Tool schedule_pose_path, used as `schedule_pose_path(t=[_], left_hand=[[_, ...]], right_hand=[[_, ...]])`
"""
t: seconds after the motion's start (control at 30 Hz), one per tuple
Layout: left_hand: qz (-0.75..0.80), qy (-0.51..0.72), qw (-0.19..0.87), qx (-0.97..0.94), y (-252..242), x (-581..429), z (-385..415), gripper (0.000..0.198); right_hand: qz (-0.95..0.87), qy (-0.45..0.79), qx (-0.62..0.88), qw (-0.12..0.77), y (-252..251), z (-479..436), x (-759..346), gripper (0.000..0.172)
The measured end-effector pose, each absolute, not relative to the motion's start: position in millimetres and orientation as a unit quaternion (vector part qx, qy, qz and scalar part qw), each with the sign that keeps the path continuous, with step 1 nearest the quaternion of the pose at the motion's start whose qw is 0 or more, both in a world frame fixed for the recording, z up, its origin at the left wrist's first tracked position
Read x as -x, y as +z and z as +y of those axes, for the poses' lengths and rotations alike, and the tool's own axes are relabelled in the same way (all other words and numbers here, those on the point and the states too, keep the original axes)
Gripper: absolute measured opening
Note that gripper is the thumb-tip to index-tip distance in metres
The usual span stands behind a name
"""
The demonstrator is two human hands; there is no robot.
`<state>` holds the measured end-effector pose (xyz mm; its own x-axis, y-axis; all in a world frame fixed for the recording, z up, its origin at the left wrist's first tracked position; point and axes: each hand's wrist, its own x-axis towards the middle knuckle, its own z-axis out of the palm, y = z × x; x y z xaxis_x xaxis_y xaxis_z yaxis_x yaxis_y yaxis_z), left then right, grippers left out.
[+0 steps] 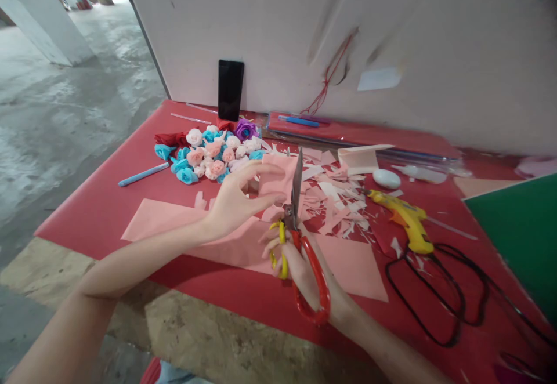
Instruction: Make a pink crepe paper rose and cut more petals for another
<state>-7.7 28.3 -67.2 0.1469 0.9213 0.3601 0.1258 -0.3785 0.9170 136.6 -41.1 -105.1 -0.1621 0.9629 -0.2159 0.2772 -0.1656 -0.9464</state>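
Pink paper piece (274, 180) is held up in the left hand (235, 198), by the blades; scissors (321, 291) are gripped in the right hand (300, 265); loads seems cut already, judging by the scraps (317, 195); pink strip (354, 263) below looks left over.

1. Left arm (152, 256) bends at the elbow, forearm reaching forward.
2. Left hand (232, 201) pinches, thumb below fingers.
3. Right forearm (378, 337) enters from lower right.
4. Right hand (300, 265) grips, fingers curled.

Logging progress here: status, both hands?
Left hand holding small pink paper piece. Right hand gripping red-and-yellow-handled metal scissors. Pink and white paper scraps beyond.
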Motion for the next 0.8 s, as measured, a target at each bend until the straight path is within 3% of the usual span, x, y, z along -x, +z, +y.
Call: schedule_pose_path(t=[0.17,0.8], left_hand=[[0.407,0.504,0.391,-0.653,-68,7,27,0.022],[0.443,0.442,0.429,-0.651,-85,7,41,0.024]], right_hand=[[-0.488,0.563,0.575,0.337,-99,-36,-126,0.043],[-0.449,0.634,0.532,0.337,-122,-26,-129,0.043]])
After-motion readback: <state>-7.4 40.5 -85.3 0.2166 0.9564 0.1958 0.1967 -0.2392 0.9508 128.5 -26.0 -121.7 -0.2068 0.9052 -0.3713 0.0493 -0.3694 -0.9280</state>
